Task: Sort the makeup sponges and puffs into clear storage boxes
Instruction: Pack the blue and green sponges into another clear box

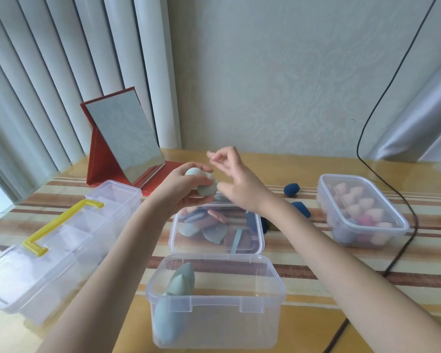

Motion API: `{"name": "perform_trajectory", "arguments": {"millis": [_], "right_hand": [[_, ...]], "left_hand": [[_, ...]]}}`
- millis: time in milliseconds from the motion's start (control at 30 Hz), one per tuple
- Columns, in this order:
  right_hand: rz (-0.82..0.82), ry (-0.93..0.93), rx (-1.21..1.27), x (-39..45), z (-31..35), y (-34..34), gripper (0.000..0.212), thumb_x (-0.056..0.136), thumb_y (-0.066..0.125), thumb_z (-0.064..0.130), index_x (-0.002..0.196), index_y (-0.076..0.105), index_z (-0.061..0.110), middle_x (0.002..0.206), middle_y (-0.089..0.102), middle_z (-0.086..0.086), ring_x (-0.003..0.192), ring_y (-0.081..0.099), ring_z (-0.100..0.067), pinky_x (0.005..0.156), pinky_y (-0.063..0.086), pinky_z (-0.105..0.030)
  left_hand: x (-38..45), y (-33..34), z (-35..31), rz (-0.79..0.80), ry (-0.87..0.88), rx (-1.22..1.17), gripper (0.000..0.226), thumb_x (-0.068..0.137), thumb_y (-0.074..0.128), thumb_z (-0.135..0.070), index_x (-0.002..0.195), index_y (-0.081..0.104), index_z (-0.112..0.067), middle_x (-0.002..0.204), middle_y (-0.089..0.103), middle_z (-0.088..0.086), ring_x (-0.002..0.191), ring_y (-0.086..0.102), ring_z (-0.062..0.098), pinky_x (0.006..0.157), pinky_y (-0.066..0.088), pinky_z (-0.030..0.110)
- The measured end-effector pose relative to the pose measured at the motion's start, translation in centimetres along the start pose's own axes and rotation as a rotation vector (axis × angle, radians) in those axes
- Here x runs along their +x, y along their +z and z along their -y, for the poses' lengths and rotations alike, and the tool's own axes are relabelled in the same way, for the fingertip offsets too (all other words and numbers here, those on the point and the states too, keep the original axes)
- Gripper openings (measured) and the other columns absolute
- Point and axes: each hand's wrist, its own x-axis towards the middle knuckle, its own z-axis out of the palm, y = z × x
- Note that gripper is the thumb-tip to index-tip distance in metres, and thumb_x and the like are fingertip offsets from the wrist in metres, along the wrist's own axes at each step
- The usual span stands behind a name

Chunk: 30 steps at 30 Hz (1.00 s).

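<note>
Nearest, an open clear box (215, 301) is sitting at the table's front edge, holding pale green sponges (172, 301) against its left wall. Just behind it, a second box (215, 231) is holding flat puffs in blue, green and pink. Above that box, the left hand (186, 186) is gripping two pale green sponges (201, 180), fingers curled round them. The right hand (236, 179) is hovering just beside, fingers loosely spread, thumb and forefinger nearly meeting; whether it is touching a sponge cannot be told, since motion blur is smearing the contact.

Judgement: the sponges are looking light, soft and compressible, not fragile; a gentle pinch at the fat end should be holding one well.

To the left, a long divided case (51, 250) with yellow handle is lying closed. To the right, a lidded box (359, 212) is holding pink sponges. Dark blue sponges (291, 189) are lying loose on the table (367, 276); the right forearm is partly hiding some. Farthest, a mirror (124, 138) is standing against the blinds.
</note>
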Motion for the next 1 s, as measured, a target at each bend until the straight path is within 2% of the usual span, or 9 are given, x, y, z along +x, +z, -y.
{"name": "perform_trajectory", "arguments": {"millis": [133,233,300,467,600,700,767,867,1000], "right_hand": [[-0.492,0.135,-0.389,-0.6,-4.6,-6.1,0.04,0.085,0.038,-0.013,0.108,0.061,0.01,0.121,0.062,-0.007,0.103,0.063,-0.023,0.082,0.042,-0.013],[-0.355,0.517,-0.641,-2.4,-9.9,-8.8,0.05,0.09,0.035,-0.009,0.124,0.062,0.015,0.134,0.055,-0.013,0.077,0.061,-0.021,0.062,0.045,-0.025],[-0.229,0.634,-0.701,-3.0,-12.2,-8.7,0.046,0.093,0.035,-0.003,0.126,0.061,0.016,0.133,0.056,-0.014,0.096,0.061,-0.031,0.07,0.046,-0.031],[-0.216,0.619,-0.728,-2.0,-12.2,-8.4,0.026,0.088,0.051,0.001,0.105,0.067,0.013,0.125,0.055,-0.015,0.115,0.051,-0.032,0.088,0.042,-0.033],[-0.438,0.433,-0.484,-2.8,-8.4,-6.9,0.024,0.081,0.062,0.007,0.103,0.061,0.015,0.112,0.056,-0.006,0.104,0.053,-0.025,0.078,0.038,-0.028],[-0.57,0.256,0.129,-4.5,-1.3,-5.6,0.013,0.07,0.057,0.013,0.082,0.057,0.019,0.087,0.058,0.002,0.079,0.054,-0.012,0.067,0.039,-0.024],[-0.321,0.163,0.493,-6.6,3.0,-4.7,0.015,0.066,0.05,0.007,0.077,0.056,0.015,0.078,0.057,0.001,0.068,0.053,-0.009,0.061,0.042,-0.02],[0.239,0.183,0.205,-9.8,6.4,-2.3,0.021,0.077,0.056,-0.002,0.083,0.063,0.017,0.085,0.064,0.004,0.07,0.059,-0.004,0.065,0.048,-0.018],[0.294,0.292,-0.226,-12.8,5.9,0.2,0.021,0.077,0.068,0.015,0.087,0.067,0.033,0.075,0.06,0.024,0.063,0.052,0.003,0.066,0.044,-0.019]], "left_hand": [[-1.6,-0.8,-0.1,-0.071,0.102,0.099,0.015,0.066,0.065,-0.014,0.078,0.066,-0.023,0.095,0.06,0.006,0.075,0.065,0.021,0.053,0.053,0.027],[-3.6,0.0,-0.3,0.123,0.154,0.177,0.019,0.066,0.063,-0.011,0.083,0.066,-0.02,0.093,0.063,0.004,0.076,0.066,0.02,0.057,0.056,0.031],[-4.8,0.7,-0.4,0.225,0.189,0.237,0.023,0.069,0.063,-0.007,0.089,0.066,-0.017,0.1,0.064,0.011,0.083,0.067,0.024,0.06,0.057,0.031],[-7.3,1.2,-0.1,0.291,0.255,0.25,0.024,0.071,0.062,-0.004,0.091,0.066,-0.016,0.101,0.062,0.017,0.084,0.065,0.024,0.061,0.056,0.033],[-8.6,1.7,1.3,0.192,0.308,0.315,0.025,0.069,0.063,-0.007,0.09,0.066,-0.019,0.105,0.061,0.012,0.084,0.064,0.02,0.063,0.056,0.033],[-10.0,1.9,2.4,0.117,0.401,0.467,0.028,0.068,0.061,-0.01,0.091,0.064,-0.026,0.101,0.062,0.004,0.09,0.06,0.02,0.072,0.053,0.028],[-11.1,2.1,2.9,0.066,0.425,0.517,0.029,0.066,0.06,-0.012,0.091,0.064,-0.026,0.097,0.062,0.002,0.087,0.058,0.019,0.073,0.051,0.029],[-12.6,2.9,3.4,0.025,0.408,0.482,0.027,0.064,0.061,-0.014,0.089,0.063,-0.024,0.087,0.062,0.001,0.071,0.056,0.013,0.065,0.05,0.031],[-14.7,3.2,4.7,-0.106,0.396,0.494,0.025,0.063,0.06,-0.016,0.085,0.062,-0.03,0.077,0.064,0.002,0.062,0.055,0.012,0.06,0.052,0.038]]}}
